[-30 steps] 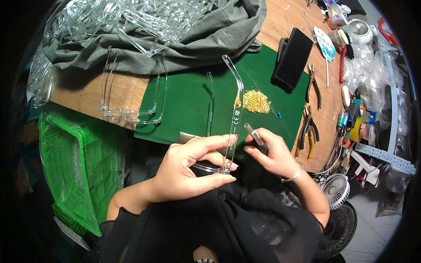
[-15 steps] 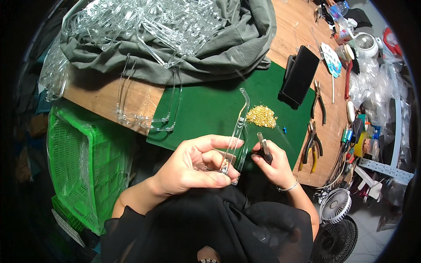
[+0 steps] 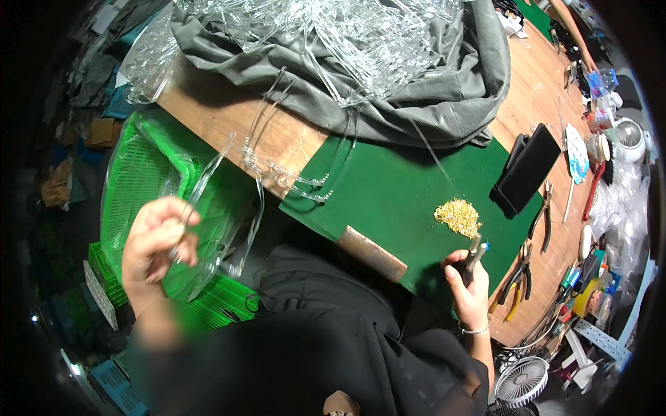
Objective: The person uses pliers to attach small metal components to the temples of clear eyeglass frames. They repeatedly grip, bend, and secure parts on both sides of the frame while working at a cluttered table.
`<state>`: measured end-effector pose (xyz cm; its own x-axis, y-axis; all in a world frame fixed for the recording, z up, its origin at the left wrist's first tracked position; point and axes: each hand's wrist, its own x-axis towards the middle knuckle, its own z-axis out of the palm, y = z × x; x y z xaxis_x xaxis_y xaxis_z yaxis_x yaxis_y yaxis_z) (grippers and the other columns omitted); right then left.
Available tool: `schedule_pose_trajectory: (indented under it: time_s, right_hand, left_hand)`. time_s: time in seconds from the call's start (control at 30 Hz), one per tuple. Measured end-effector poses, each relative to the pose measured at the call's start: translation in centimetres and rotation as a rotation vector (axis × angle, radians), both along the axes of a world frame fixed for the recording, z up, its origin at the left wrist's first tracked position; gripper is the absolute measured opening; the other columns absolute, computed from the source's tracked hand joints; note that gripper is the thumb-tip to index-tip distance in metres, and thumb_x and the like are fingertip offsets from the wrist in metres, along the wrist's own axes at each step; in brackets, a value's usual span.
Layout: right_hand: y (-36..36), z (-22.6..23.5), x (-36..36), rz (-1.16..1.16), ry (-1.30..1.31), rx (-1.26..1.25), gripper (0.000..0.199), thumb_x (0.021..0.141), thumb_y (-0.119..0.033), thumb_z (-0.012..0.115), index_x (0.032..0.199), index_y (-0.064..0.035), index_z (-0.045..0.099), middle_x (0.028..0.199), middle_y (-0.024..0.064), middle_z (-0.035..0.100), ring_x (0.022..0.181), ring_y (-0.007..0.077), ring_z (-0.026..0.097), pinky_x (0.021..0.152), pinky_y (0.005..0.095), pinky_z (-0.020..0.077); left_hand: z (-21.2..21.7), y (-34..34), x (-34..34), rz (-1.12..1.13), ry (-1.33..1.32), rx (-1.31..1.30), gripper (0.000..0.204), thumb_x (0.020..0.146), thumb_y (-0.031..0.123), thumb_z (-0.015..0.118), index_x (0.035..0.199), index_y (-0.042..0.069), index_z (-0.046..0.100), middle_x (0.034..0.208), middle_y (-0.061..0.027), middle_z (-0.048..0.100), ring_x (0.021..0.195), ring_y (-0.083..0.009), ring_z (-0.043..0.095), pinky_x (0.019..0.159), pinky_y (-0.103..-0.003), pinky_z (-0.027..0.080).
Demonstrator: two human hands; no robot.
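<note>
My left hand (image 3: 154,239) is out to the left, over a green plastic crate (image 3: 142,173), and it grips a clear plastic eyeglass frame (image 3: 220,208) by one end. My right hand (image 3: 468,281) rests at the near edge of a green mat (image 3: 402,187) and holds a small screwdriver-like tool (image 3: 475,251) upright. A little heap of tiny brass screws (image 3: 458,216) lies on the mat just above that hand. Two more clear frames (image 3: 298,177) lie at the mat's left edge.
A grey cloth (image 3: 388,104) piled with several clear frames fills the far side of the wooden table. A black phone (image 3: 526,170), pliers (image 3: 519,281), a small fan (image 3: 522,380) and assorted tools lie to the right. A brown block (image 3: 371,253) sits at the mat's near edge.
My left hand has swung the clear frame from the mat's middle out to the left over the green crate. My right hand has drawn apart from it, still holding the tool.
</note>
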<state>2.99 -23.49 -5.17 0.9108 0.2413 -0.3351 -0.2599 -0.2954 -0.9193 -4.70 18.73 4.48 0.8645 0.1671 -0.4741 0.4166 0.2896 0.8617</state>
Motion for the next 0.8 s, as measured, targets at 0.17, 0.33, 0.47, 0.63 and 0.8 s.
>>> schedule_pose_trajectory:
  time_s: [0.17, 0.33, 0.47, 0.63, 0.8]
  right_hand:
    - [0.3, -0.2, -0.1, 0.103, -0.079, -0.094, 0.018, 0.078, -0.005, 0.064, 0.092, -0.0001, 0.054, 0.08, 0.0049, 0.057, 0.072, 0.0116, 0.053, 0.068, 0.0248, 0.0442]
    - [0.1, 0.0, -0.6, 0.14, -0.224, -0.213, 0.021, 0.074, -0.004, 0.066, 0.092, -0.001, 0.055, 0.083, 0.009, 0.059, 0.073, 0.0183, 0.058, 0.068, 0.0277, 0.0467]
    - [0.5, -0.5, -0.6, 0.202, -0.363, -0.237, 0.024, 0.072, -0.006, 0.068, 0.092, -0.0016, 0.055, 0.077, 0.0101, 0.055, 0.068, 0.0233, 0.056, 0.063, 0.0304, 0.0454]
    - [0.5, -0.3, -0.7, 0.153, -0.342, -0.242, 0.023, 0.074, -0.008, 0.068, 0.092, -0.0012, 0.056, 0.078, 0.0096, 0.056, 0.069, 0.0216, 0.057, 0.065, 0.0295, 0.046]
    - [0.8, -0.2, -0.8, 0.09, -0.265, -0.218, 0.021, 0.077, -0.009, 0.067, 0.092, -0.001, 0.057, 0.081, 0.0094, 0.06, 0.074, 0.018, 0.06, 0.069, 0.0277, 0.0472]
  left_hand:
    - [-2.7, -6.6, 6.5, -0.216, -0.113, 0.687, 0.022, 0.077, 0.014, 0.061, 0.094, 0.0, 0.058, 0.076, -0.0069, 0.061, 0.072, -0.0152, 0.061, 0.069, -0.03, 0.05]
    - [-11.2, -12.9, 7.9, -0.467, -0.488, 1.559, 0.039, 0.07, 0.014, 0.065, 0.106, 0.004, 0.054, 0.115, -0.0144, 0.052, 0.115, -0.0335, 0.043, 0.101, -0.058, 0.022]
    - [-11.9, -13.0, 9.3, -0.55, -0.483, 1.615, 0.057, 0.072, 0.022, 0.065, 0.122, 0.003, 0.044, 0.125, -0.0155, 0.043, 0.119, -0.0328, 0.038, 0.098, -0.062, 0.024]
    - [-6.3, -11.5, 16.7, -0.244, -0.869, 1.39, 0.041, 0.073, 0.009, 0.065, 0.111, 0.001, 0.052, 0.105, -0.0167, 0.057, 0.099, -0.0333, 0.053, 0.086, -0.039, 0.041]
    - [-6.4, -13.5, 22.8, -0.337, -1.041, 1.487, 0.02, 0.076, 0.007, 0.059, 0.095, 0.006, 0.058, 0.086, -0.0123, 0.058, 0.08, -0.0294, 0.058, 0.07, -0.037, 0.047]
